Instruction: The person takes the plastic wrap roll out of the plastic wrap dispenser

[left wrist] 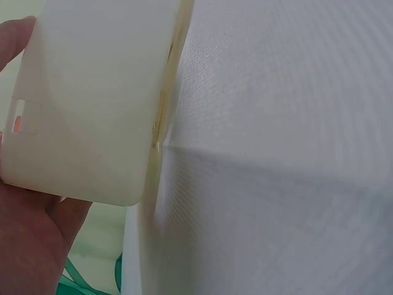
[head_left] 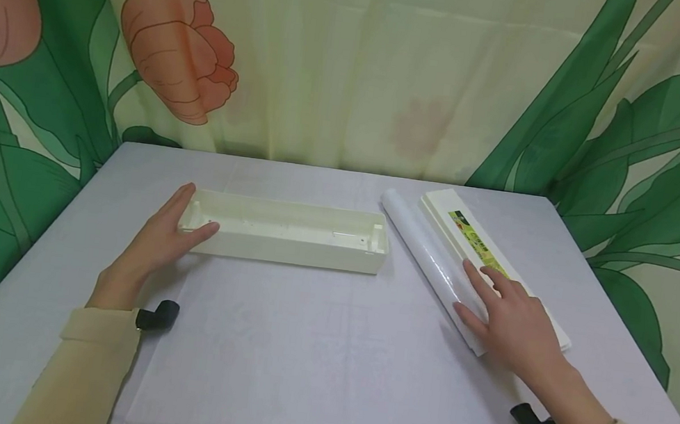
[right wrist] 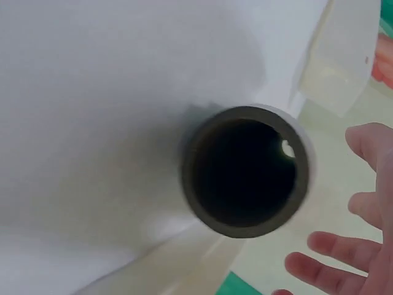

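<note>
A long open white plastic box (head_left: 285, 252) lies crosswise on the table, its hollow side up. My left hand (head_left: 153, 247) grips its left end, thumb over the near wall and fingers at the far side; the left wrist view shows the box's smooth end wall (left wrist: 92, 123). To the right, a roll of clear plastic film (head_left: 418, 245) lies slantwise, its hollow core (right wrist: 245, 232) facing the right wrist camera. Alongside it lies a white lid (head_left: 439, 204) with a yellow-green label. Over both extends my right hand (head_left: 518, 327), fingers spread; whether they touch is unclear.
A white cloth (head_left: 273, 358) covers the table, with a fold line running across it. Behind hangs a curtain (head_left: 356, 67) printed with tulips and leaves. Each wrist carries a small black camera mount (head_left: 158, 316).
</note>
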Motion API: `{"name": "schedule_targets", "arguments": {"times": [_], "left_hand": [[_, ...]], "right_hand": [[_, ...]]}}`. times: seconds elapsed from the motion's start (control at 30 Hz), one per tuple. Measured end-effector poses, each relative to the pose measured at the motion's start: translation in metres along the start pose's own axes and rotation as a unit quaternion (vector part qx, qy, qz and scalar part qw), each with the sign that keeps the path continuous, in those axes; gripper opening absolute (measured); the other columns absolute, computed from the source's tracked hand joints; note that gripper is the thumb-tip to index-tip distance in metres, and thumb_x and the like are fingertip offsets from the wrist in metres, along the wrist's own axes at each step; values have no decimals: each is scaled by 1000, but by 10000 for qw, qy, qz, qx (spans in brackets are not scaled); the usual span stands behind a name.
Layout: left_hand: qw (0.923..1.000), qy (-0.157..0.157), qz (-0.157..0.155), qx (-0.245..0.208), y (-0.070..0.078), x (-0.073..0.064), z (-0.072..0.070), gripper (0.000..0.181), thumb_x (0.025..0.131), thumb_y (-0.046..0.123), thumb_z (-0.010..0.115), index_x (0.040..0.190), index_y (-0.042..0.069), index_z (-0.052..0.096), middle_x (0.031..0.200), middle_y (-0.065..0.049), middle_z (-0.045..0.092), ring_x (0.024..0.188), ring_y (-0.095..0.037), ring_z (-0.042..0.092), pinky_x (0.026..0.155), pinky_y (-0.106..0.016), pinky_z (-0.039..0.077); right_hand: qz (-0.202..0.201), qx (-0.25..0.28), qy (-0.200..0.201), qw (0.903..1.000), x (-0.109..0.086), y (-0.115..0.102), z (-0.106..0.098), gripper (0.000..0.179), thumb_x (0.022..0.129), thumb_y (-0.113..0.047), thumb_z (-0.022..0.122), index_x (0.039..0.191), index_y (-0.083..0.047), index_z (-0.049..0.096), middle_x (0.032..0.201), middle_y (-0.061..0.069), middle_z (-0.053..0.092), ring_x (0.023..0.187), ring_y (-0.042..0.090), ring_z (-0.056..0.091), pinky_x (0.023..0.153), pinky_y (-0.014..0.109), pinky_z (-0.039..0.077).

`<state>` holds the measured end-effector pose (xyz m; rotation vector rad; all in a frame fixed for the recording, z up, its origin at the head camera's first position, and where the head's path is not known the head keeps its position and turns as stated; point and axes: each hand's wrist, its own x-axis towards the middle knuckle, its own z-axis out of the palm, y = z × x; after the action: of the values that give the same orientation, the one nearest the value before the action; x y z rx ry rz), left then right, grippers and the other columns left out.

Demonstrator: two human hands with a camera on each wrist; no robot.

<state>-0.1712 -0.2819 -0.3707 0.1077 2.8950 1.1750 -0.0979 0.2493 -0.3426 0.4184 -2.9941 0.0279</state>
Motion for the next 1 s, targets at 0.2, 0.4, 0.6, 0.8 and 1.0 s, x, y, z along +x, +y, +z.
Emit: {"name": "schedule_targets", "arguments": {"times": [0.2, 0.4, 0.6, 0.8, 1.0], "left_hand": [[10000, -34, -29, 48, -1, 3, 0, 103, 96, 53, 63, 161, 4, -1, 167, -19, -1, 152, -40, 4, 117, -63, 12], [9999, -25, 22, 98, -2, 2, -3, 102, 97, 52, 62, 161, 3, -1, 167, -20, -1, 152, -41, 4, 117, -64, 12], [9998, -15, 66, 209, -6, -1, -7, 101, 98, 51, 61, 161, 4, -2, 167, -18, -3, 152, -40, 2, 117, -64, 12], [9996, 49, 89, 262, -11, -5, -10, 101, 97, 53, 61, 161, 4, -1, 167, -18, -4, 152, -41, 2, 116, -66, 12], [9985, 232, 291, 391, -10, -10, -11, 99, 97, 52, 61, 162, 3, 3, 167, -20, 2, 152, -41, 6, 115, -67, 14]], "right_hand": [[55, 71, 189, 9998, 5, -3, -8, 76, 97, -40, 66, 160, -16, 31, 149, 27, 39, 127, 52, 43, 89, 71, 42], [88, 230, 458, 9986, 12, -6, -11, 76, 97, -42, 65, 161, -18, 30, 151, 26, 38, 130, 51, 40, 92, 72, 39], [124, 239, 730, 9970, 16, -10, -12, 73, 98, -43, 63, 160, -17, 32, 152, 23, 38, 130, 49, 41, 91, 71, 39], [184, 278, 774, 9964, 21, -14, -14, 74, 98, -43, 63, 159, -16, 33, 155, 22, 34, 133, 48, 38, 95, 71, 36], [154, 265, 855, 9959, 24, -14, -16, 74, 97, -43, 63, 159, -16, 33, 155, 22, 34, 133, 49, 38, 96, 71, 35]]}}
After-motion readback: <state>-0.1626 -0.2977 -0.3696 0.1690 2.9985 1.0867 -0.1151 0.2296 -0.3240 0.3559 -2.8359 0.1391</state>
